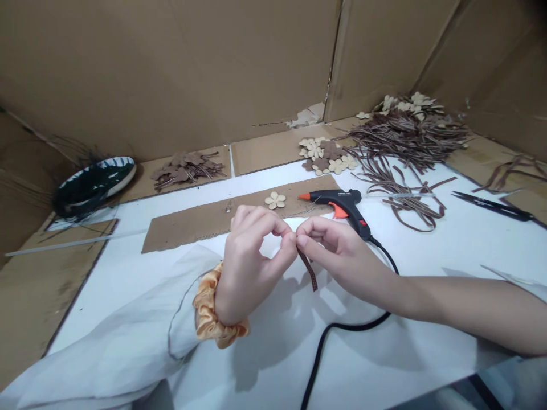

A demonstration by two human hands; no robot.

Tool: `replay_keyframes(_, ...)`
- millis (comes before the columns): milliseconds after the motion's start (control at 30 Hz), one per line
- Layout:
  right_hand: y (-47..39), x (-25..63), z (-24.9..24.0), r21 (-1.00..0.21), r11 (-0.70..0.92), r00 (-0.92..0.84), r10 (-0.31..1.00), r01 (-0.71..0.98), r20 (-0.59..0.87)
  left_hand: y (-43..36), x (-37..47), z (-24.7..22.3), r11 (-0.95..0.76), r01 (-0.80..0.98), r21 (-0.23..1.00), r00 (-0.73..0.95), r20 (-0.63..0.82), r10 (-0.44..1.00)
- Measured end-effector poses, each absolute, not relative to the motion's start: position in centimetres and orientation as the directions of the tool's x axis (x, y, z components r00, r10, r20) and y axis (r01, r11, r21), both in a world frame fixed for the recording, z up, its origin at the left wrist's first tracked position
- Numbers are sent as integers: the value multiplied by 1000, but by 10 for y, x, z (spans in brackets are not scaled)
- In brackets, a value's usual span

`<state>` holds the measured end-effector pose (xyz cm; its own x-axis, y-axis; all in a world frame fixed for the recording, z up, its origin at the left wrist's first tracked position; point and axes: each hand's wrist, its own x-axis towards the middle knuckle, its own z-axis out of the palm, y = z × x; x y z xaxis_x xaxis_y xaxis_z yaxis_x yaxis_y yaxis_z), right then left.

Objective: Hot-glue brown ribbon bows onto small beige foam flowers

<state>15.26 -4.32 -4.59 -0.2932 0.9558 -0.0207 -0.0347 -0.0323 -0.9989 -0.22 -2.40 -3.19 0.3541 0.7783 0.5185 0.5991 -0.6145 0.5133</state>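
My left hand and my right hand meet at their fingertips above the white work surface. Both are pinched closed on a short brown ribbon strip, whose loose end hangs down between them; the gripped end is hidden by the fingers. Just beyond my hands, a cream flower cutout lies on a flat cardboard strip. A black glue gun with an orange tip and trigger rests behind my right hand, its nozzle pointing left.
The glue gun's black cord curls toward the front edge. At the right are loose brown strips, and black tweezers. Flower cutouts lie at the back. A bowl of dark threads stands left, near brown cutouts. Cardboard walls enclose the table.
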Motion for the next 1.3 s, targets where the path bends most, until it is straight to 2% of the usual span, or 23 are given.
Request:
replay_keyframes(367, -42, 156, -52, -993, 60, -262, 965, 97, 33, -25, 0, -37, -563, 596, 572, 365, 431, 825)
replay_keyframes(533, -40, 158, -53, -994, 24, -258, 966, 111, -6, 4, -10, -36, -552, 560, 618, 419, 364, 832)
replay_keyframes(667, -43, 158, -53, -992, -28, -330, 942, 127, -68, 50, -22, -54, -499, 732, 463, 400, 300, 866)
replay_keyframes(733, -45, 158, -52, -990, -33, -367, 927, 139, -82, 67, -25, -66, -466, 793, 392, 418, 207, 885)
replay_keyframes(800, -47, 157, -51, -989, -37, -389, 917, 145, -91, 77, -26, -73, -461, 810, 363, 457, 104, 884)
replay_keyframes(900, -47, 157, -50, -987, -44, -402, 910, 154, -103, 80, -25, -76, -456, 809, 371, 481, 28, 876)
replay_keyframes(1000, -46, 157, -50, -985, -44, -408, 906, 169, -111, 79, -25, -76, -466, 795, 388, 488, 46, 871)
replay_keyframes(1167, -45, 158, -50, -985, -25, -400, 912, 172, -93, 78, -25, -81, -529, 713, 461, 519, 161, 840)
replay_keyframes(1300, -45, 159, -51, -982, 12, -386, 920, 190, -64, 75, -22, -85, -511, 685, 519, 485, 198, 852)
